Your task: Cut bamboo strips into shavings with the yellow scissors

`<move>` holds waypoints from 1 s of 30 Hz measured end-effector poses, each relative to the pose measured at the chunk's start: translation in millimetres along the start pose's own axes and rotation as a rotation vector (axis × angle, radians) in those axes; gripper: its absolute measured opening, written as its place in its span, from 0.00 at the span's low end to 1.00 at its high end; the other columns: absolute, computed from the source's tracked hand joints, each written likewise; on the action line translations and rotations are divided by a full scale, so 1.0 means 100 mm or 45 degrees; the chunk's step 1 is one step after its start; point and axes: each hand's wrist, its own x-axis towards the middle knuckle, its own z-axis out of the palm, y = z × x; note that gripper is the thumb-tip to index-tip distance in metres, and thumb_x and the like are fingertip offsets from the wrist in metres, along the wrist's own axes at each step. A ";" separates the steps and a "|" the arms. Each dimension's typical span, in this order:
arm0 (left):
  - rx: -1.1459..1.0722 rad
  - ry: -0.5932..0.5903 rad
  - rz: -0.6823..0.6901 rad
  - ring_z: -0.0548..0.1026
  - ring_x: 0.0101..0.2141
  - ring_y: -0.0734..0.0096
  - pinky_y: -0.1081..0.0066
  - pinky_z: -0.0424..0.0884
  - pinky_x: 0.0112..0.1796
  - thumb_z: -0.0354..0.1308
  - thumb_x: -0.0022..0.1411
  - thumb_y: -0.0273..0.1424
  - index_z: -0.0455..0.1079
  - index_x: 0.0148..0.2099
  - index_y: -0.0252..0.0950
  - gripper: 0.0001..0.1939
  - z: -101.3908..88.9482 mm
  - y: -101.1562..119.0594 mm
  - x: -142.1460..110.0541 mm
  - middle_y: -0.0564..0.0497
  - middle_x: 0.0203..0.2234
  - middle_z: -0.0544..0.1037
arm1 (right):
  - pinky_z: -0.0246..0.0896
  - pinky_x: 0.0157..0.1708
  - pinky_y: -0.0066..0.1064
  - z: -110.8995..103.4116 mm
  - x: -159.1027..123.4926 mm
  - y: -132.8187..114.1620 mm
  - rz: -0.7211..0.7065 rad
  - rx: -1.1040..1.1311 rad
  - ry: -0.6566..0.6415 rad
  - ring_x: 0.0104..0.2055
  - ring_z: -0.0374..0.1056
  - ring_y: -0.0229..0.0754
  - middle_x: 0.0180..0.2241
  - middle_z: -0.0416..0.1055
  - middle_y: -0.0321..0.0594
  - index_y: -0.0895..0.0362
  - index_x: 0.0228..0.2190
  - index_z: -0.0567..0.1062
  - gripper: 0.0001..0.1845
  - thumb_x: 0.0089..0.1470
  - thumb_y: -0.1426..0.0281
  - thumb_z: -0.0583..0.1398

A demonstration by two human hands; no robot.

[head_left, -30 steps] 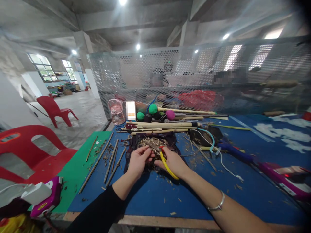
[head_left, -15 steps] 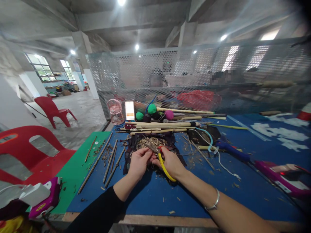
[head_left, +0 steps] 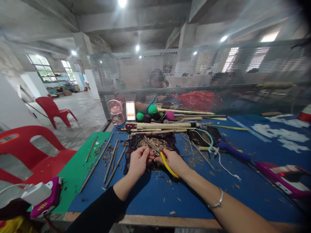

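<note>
My right hand (head_left: 175, 160) is wrapped round scissors (head_left: 167, 165) with yellow handles and a little red near the pivot. Their grey blades point up and left, over a heap of short, pale brown cut pieces (head_left: 160, 142). These lie on a dark, crumpled cloth (head_left: 172, 137) in front of me. Just left of the blades, my left hand (head_left: 138, 160) is closed in a pinch; whatever its fingertips hold is too small to make out. The fingertips of both hands are close together above the heap.
Several thin brown sticks (head_left: 96, 165) lie to the left. Pale canes (head_left: 165, 125) lie behind the cloth, near green yarn balls (head_left: 152, 109) and a pink bottle (head_left: 116, 113). A perforated metal screen (head_left: 136, 74) stands at the back. A purple-and-white device (head_left: 279, 178) sits at right, red chairs (head_left: 41, 152) at left.
My right hand and the scissors have shifted slightly right, away from my left hand. My left hand stays almost in place.
</note>
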 end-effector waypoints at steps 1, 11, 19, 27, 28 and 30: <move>-0.004 0.001 -0.008 0.72 0.21 0.78 0.79 0.66 0.22 0.61 0.46 0.44 0.68 0.29 0.31 0.18 -0.01 0.00 0.01 0.51 0.21 0.74 | 0.48 0.23 0.25 0.00 0.00 0.01 0.004 -0.017 0.018 0.23 0.63 0.38 0.23 0.70 0.39 0.56 0.25 0.67 0.19 0.49 0.52 0.55; -0.041 0.025 -0.097 0.67 0.18 0.81 0.81 0.62 0.18 0.60 0.45 0.46 0.64 0.36 0.32 0.23 0.00 -0.02 0.06 0.55 0.19 0.69 | 0.49 0.23 0.25 -0.06 0.04 0.11 0.012 0.056 0.245 0.22 0.59 0.37 0.19 0.65 0.36 0.55 0.18 0.64 0.20 0.51 0.54 0.52; -0.183 -0.012 -0.044 0.70 0.21 0.81 0.80 0.67 0.24 0.63 0.45 0.41 0.63 0.35 0.32 0.21 -0.01 -0.02 0.05 0.53 0.22 0.72 | 0.54 0.29 0.27 -0.05 0.01 -0.02 -0.024 0.064 0.167 0.30 0.64 0.40 0.29 0.68 0.40 0.57 0.29 0.70 0.18 0.44 0.55 0.59; -0.290 -0.058 -0.118 0.69 0.19 0.83 0.82 0.67 0.23 0.65 0.44 0.41 0.65 0.31 0.31 0.19 -0.01 0.00 0.06 0.52 0.22 0.74 | 0.57 0.37 0.32 0.00 -0.05 -0.04 -0.018 0.164 0.052 0.39 0.64 0.44 0.38 0.66 0.42 0.57 0.39 0.65 0.27 0.40 0.56 0.64; -0.283 -0.070 -0.130 0.70 0.20 0.83 0.82 0.67 0.22 0.65 0.43 0.42 0.65 0.30 0.31 0.20 -0.01 -0.01 0.06 0.51 0.22 0.74 | 0.57 0.38 0.33 0.00 -0.05 -0.04 -0.038 0.168 0.049 0.40 0.64 0.45 0.38 0.66 0.43 0.58 0.39 0.65 0.28 0.39 0.56 0.64; -0.262 -0.097 -0.147 0.70 0.20 0.82 0.82 0.67 0.22 0.64 0.43 0.43 0.65 0.28 0.31 0.20 -0.01 -0.03 0.06 0.51 0.22 0.74 | 0.57 0.39 0.34 0.00 -0.06 -0.06 -0.081 0.173 0.050 0.42 0.64 0.46 0.39 0.66 0.44 0.59 0.40 0.64 0.29 0.39 0.56 0.64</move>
